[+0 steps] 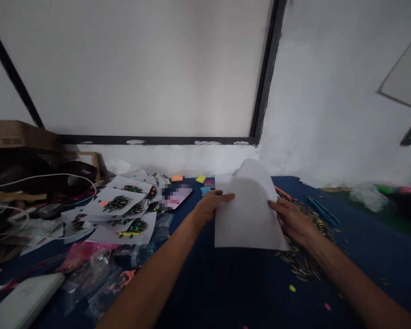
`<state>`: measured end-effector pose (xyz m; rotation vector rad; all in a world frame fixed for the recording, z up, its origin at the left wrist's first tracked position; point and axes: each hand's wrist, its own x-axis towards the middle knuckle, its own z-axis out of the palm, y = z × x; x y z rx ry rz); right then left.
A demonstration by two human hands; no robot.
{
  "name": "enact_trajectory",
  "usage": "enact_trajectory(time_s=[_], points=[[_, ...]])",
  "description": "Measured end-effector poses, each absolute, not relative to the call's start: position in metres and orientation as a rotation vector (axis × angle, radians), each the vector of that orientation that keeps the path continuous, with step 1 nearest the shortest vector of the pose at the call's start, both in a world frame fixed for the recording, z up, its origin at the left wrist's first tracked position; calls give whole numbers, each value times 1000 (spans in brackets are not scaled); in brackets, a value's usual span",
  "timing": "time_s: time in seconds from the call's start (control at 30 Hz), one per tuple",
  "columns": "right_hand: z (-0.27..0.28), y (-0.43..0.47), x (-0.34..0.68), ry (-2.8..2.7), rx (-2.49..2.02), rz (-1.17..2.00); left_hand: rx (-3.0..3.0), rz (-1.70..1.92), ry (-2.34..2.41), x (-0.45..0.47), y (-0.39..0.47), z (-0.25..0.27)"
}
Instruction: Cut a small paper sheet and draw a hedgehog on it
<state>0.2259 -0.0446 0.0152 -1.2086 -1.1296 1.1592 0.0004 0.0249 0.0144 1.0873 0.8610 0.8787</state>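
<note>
Both hands, left hand (210, 204) and right hand (292, 219), pinch the paper sheet's (248, 214) side edges, so its far end curls up off the blue table (226, 283).

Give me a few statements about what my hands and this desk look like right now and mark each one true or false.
1. Both hands hold one white sheet of paper. True: the left hand grips its left edge, the right hand its right edge.
2. The paper lies flat on the table. False: it is lifted, its top curling over.
3. A pile of thin dark sticks lies under the right hand. True.
4. The printed sheets are stacked to the right of the paper. False: they lie to its left.
5. The table cover is red. False: it is dark blue.
</note>
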Motion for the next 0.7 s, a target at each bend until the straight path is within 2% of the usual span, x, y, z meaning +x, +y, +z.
enact_trajectory(time_s=[0.13,0.3,0.4,0.5,0.63,0.7], points=[[14,-47,219,-1141,-1201,1221,910,866,741,-4,27,21],[20,-51,220,-1198,-1205,1323,885,919,824,-19,37,20],[29,-65,216,-1375,-1192,1493,957,944,892,-27,42,9],[36,-85,201,-1819,-1130,1817,1046,889,984,-33,46,-4],[35,-109,163,-2222,-1245,1827,1147,808,1058,-36,51,-16],[30,-119,146,-2554,-1219,1587,1171,809,1094,-36,54,-20]])
